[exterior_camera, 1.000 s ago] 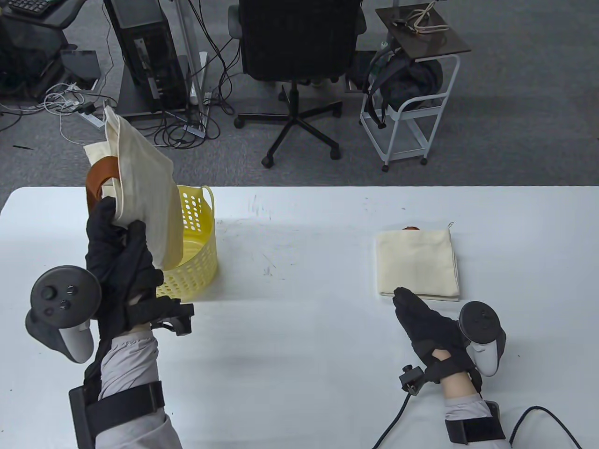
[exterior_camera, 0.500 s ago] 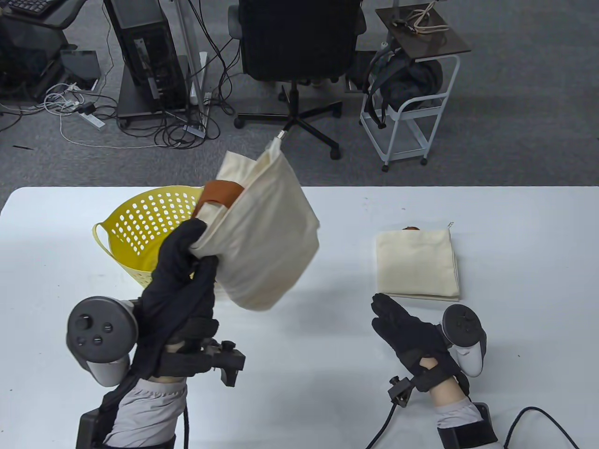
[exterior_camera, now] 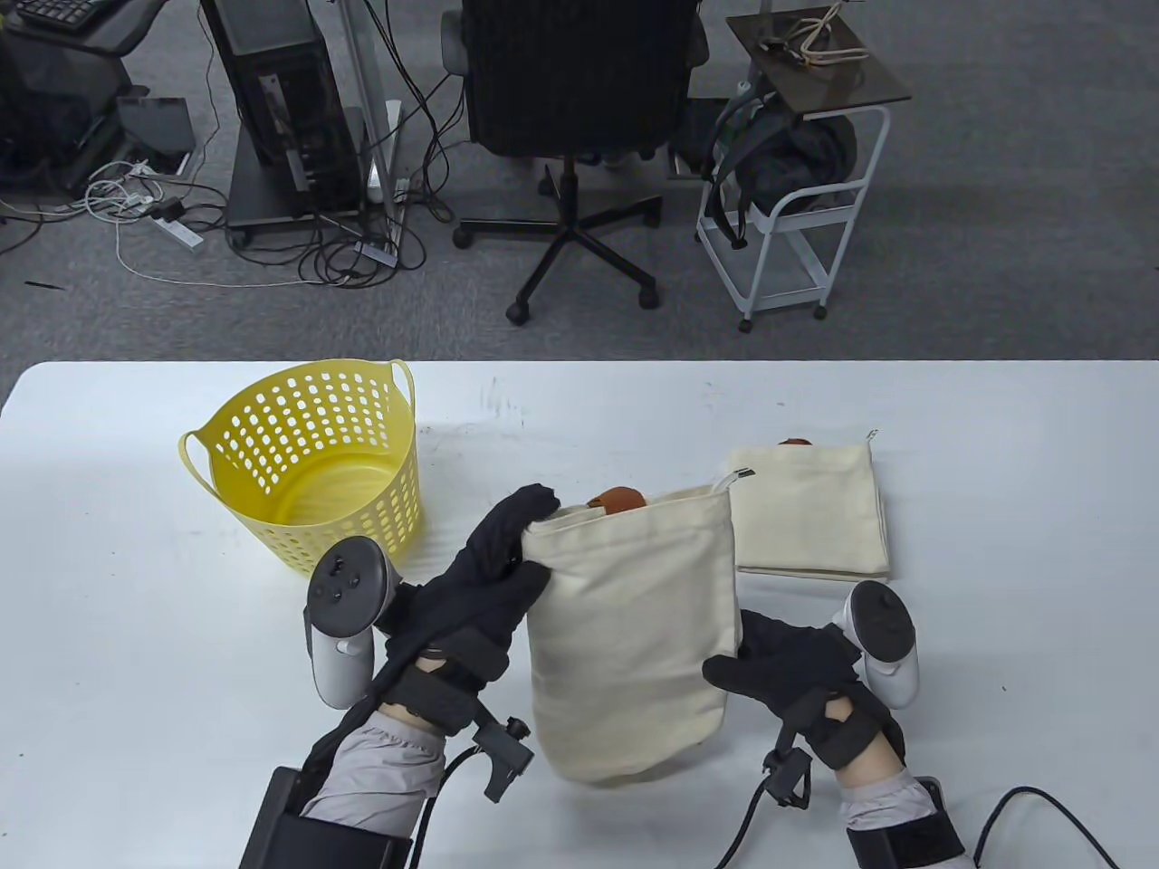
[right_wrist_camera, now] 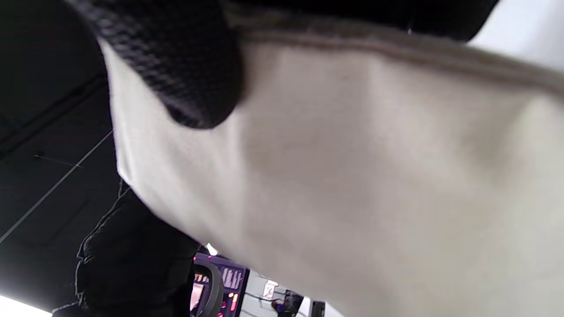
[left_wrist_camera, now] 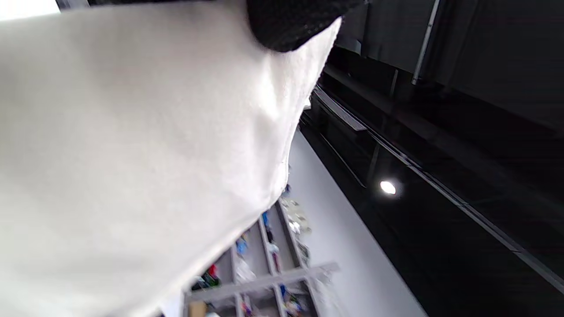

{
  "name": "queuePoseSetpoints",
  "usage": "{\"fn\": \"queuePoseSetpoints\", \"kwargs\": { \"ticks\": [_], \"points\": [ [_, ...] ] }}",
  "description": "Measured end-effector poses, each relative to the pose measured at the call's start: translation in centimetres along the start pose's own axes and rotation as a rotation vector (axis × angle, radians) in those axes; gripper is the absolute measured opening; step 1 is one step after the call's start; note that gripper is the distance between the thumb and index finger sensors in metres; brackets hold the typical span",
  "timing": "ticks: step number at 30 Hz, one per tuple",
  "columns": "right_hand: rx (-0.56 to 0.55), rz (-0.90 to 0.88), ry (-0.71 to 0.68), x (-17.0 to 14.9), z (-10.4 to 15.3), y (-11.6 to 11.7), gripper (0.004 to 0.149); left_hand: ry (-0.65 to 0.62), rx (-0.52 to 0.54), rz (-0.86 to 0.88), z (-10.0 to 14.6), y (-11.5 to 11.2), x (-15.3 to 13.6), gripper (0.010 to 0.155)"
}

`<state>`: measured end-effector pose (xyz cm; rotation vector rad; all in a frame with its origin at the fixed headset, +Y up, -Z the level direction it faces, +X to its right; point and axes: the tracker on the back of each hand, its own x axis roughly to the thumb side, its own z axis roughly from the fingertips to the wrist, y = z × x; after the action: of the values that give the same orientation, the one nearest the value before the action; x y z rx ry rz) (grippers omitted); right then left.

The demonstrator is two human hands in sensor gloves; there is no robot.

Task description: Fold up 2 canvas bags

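Observation:
A cream canvas bag (exterior_camera: 625,634) with a brown handle (exterior_camera: 617,497) hangs in front of me over the table's middle. My left hand (exterior_camera: 507,561) grips its top left corner. My right hand (exterior_camera: 761,665) grips its right edge low down. The cloth fills the left wrist view (left_wrist_camera: 132,154) and the right wrist view (right_wrist_camera: 352,176), with a gloved fingertip (right_wrist_camera: 185,66) pressed on it. A second cream bag (exterior_camera: 809,511) lies folded flat on the table at the right.
A yellow perforated basket (exterior_camera: 312,462) stands on the white table (exterior_camera: 136,634) at the left. An office chair (exterior_camera: 575,109) and a white cart (exterior_camera: 797,190) stand on the floor beyond the far edge.
My left hand carried the bag from above the basket rightward and down to the table's middle. My right hand moved left from the folded bag and took hold of the hanging bag's right edge.

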<state>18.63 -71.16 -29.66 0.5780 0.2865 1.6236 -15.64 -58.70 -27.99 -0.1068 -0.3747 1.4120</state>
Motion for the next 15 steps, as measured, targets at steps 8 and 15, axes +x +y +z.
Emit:
{"fn": "queuePoseSetpoints", "kwargs": {
  "ticks": [8,15],
  "points": [
    [-0.029,-0.134,-0.052,0.1,0.0,0.2,0.051,0.142,0.055,-0.130,-0.4,-0.1,-3.0,0.074],
    [-0.064,-0.186,-0.021,-0.2,0.0,0.6,0.062,0.190,-0.116,-0.248,-1.0,-3.5,-3.2,0.067]
  ]
}}
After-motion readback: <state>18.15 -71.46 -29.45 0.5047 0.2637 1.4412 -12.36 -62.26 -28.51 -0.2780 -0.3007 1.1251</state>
